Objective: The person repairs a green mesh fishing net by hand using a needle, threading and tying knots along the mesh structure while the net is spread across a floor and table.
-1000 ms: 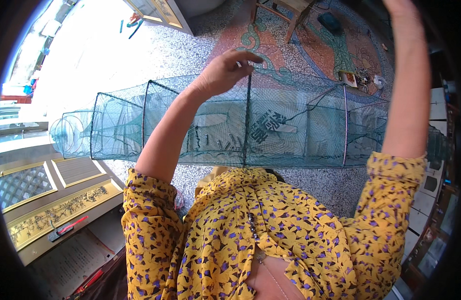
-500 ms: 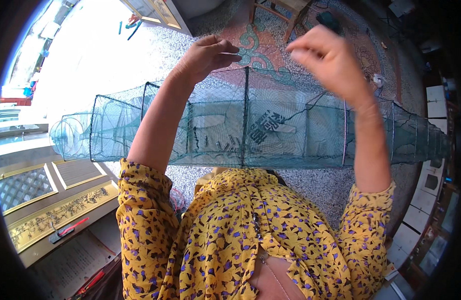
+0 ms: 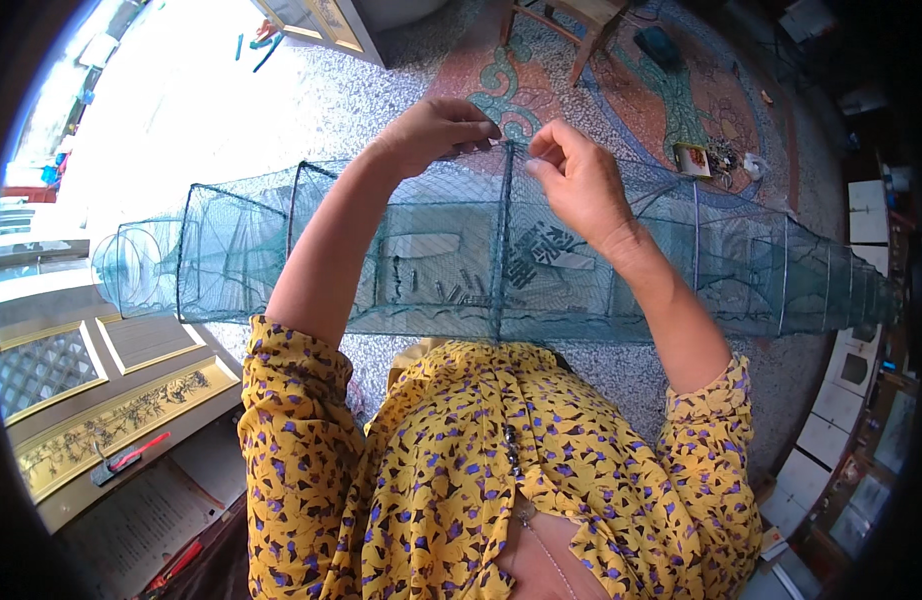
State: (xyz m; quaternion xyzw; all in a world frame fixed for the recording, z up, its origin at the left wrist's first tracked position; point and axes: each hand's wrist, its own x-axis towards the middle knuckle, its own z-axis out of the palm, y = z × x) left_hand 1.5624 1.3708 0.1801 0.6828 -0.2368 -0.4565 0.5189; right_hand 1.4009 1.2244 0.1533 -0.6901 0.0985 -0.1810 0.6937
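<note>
A long fish trap (image 3: 641,270) of green netting over square metal frames stretches across in front of me. My left hand (image 3: 443,135) is at the top edge of a middle frame, thumb and fingers pinched together. Just right of the same frame top is my right hand (image 3: 581,180), its thumb and forefinger drawn close in a pinch. What either hand holds is too small to make out. Through the mesh show a pale sheet with dark printing (image 3: 541,250) and several small silvery strips (image 3: 463,288).
A wooden stool (image 3: 578,22) stands on the patterned floor beyond the trap. A small open box (image 3: 692,160) lies at the far right. Gold-trimmed panels (image 3: 131,420) are at left, with a red-handled tool (image 3: 136,455) on them. White cabinet fronts (image 3: 821,440) line the right.
My right hand has come down and left to the middle frame's top, near my left hand. My left hand has shifted slightly right and down, toward the frame.
</note>
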